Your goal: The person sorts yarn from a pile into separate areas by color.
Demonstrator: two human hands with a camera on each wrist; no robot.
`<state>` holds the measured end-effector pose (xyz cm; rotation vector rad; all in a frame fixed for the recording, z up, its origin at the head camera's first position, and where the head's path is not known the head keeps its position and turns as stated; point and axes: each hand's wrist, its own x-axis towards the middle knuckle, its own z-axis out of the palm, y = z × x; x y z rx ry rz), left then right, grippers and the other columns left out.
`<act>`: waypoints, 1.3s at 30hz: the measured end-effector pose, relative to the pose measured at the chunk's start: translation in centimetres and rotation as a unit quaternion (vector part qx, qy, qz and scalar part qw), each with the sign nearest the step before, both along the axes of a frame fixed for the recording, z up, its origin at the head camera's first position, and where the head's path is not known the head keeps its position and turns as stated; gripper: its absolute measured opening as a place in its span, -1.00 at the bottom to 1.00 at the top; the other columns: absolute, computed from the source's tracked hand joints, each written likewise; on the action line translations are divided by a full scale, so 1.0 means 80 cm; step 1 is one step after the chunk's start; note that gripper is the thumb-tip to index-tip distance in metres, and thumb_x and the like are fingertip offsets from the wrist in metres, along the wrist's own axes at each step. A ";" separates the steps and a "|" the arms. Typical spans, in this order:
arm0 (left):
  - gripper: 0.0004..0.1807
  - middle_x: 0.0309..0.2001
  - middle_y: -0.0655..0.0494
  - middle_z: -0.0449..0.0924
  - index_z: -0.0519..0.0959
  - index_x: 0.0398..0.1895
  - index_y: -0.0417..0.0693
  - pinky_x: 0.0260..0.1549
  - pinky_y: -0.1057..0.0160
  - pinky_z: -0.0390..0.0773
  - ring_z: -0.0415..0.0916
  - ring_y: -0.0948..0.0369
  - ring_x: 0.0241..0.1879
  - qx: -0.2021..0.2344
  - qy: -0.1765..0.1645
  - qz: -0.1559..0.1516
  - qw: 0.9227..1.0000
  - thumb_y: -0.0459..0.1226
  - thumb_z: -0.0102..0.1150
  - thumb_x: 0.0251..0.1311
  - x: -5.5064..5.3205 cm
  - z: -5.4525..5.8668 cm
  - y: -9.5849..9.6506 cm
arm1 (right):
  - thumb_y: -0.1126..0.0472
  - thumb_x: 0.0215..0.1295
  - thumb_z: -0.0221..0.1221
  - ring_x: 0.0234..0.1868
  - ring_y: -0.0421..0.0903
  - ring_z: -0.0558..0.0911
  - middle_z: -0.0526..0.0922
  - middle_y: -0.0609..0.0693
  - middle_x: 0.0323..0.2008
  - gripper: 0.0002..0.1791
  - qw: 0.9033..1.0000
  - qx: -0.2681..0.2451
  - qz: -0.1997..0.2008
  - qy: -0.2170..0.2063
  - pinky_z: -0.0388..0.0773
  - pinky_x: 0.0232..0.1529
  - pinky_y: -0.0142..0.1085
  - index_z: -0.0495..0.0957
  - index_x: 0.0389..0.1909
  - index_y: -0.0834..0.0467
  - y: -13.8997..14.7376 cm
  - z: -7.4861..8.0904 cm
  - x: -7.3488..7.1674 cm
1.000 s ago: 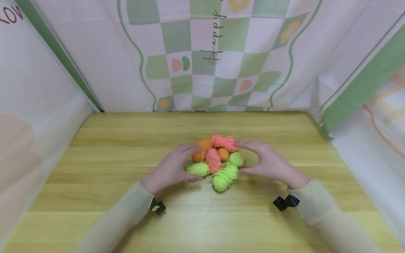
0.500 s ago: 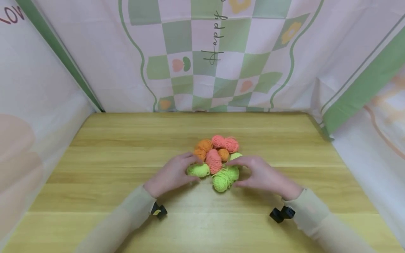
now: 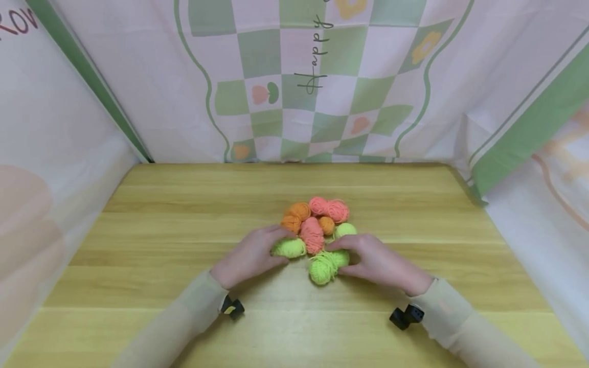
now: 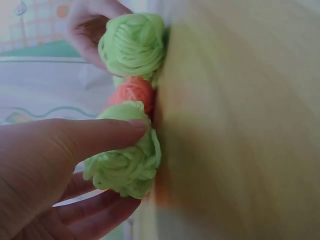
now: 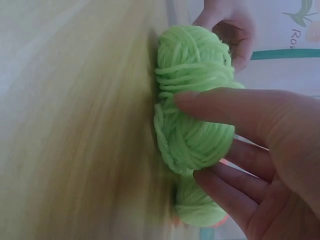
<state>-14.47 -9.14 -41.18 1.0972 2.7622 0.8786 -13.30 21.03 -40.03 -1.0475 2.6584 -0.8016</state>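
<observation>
Several balls of yarn form a cluster on the wooden table. My left hand holds the small yellow-green ball of yarn at the cluster's left, thumb on its near side and fingers behind it. At the front, my right hand grips a larger, two-lobed yellow-green yarn bundle by its right lobe. The right wrist view shows the thumb across this bundle's strands, with the fingertips on the other side. Between the two lies a coral yarn bundle, close to both.
Behind are an orange yarn bundle, a small orange ball and a coral yarn bundle. Another yellow-green ball sits just beyond my right fingers. Printed cloth hangs around the table at the back and sides.
My right hand has come nearer and to the left, from the back of the cluster to the front yellow-green bundle. My left hand has drawn slightly nearer, closing around the small yellow-green ball.
</observation>
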 end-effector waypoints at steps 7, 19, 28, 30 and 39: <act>-0.44 0.18 0.02 0.62 0.59 0.24 -0.08 0.21 0.07 0.51 0.54 0.06 0.18 0.018 0.024 0.038 0.999 -0.31 0.50 0.13 0.003 0.026 -0.019 | 0.24 0.16 0.48 0.14 -0.06 0.62 0.68 -0.05 0.12 -0.48 1.000 0.003 -0.005 -0.003 0.58 0.17 -0.10 0.65 0.17 0.09 0.000 -0.001 0.000; -0.45 0.08 -0.11 0.65 0.58 0.18 -0.23 -0.08 0.12 0.68 0.63 0.07 -0.04 0.117 0.102 0.105 0.982 -0.41 0.52 0.09 -0.019 0.057 -0.073 | 0.24 0.16 0.48 0.16 -0.05 0.61 0.67 -0.06 0.12 -0.47 1.000 -0.001 -0.007 -0.002 0.57 0.18 -0.07 0.64 0.18 0.08 0.002 -0.002 0.001; -0.44 0.11 -0.11 0.63 0.58 0.22 -0.20 -0.10 -0.04 0.67 0.59 0.03 -0.04 0.139 0.114 0.150 0.972 -0.41 0.51 0.11 -0.032 0.062 -0.102 | 0.24 0.15 0.48 0.16 -0.05 0.61 0.67 -0.06 0.13 -0.46 1.000 -0.001 -0.006 0.001 0.56 0.20 -0.06 0.63 0.19 0.08 0.002 -0.003 0.002; -0.43 0.13 -0.11 0.62 0.58 0.22 -0.19 -0.09 -0.05 0.67 0.59 0.02 -0.04 0.143 0.111 0.160 0.970 -0.41 0.51 0.10 -0.036 0.062 -0.106 | 0.24 0.16 0.48 0.16 -0.05 0.61 0.67 -0.07 0.13 -0.46 1.000 -0.001 -0.006 0.000 0.56 0.19 -0.07 0.63 0.20 0.08 0.003 -0.003 0.002; -0.44 0.15 -0.19 0.60 0.56 0.21 -0.24 -0.05 -0.09 0.66 0.58 -0.08 0.02 0.167 0.112 0.200 0.959 -0.45 0.49 0.11 -0.055 0.059 -0.132 | 0.24 0.15 0.49 0.15 -0.07 0.61 0.66 -0.09 0.13 -0.45 1.000 0.002 -0.006 0.000 0.58 0.16 -0.09 0.63 0.21 0.08 0.004 0.000 0.003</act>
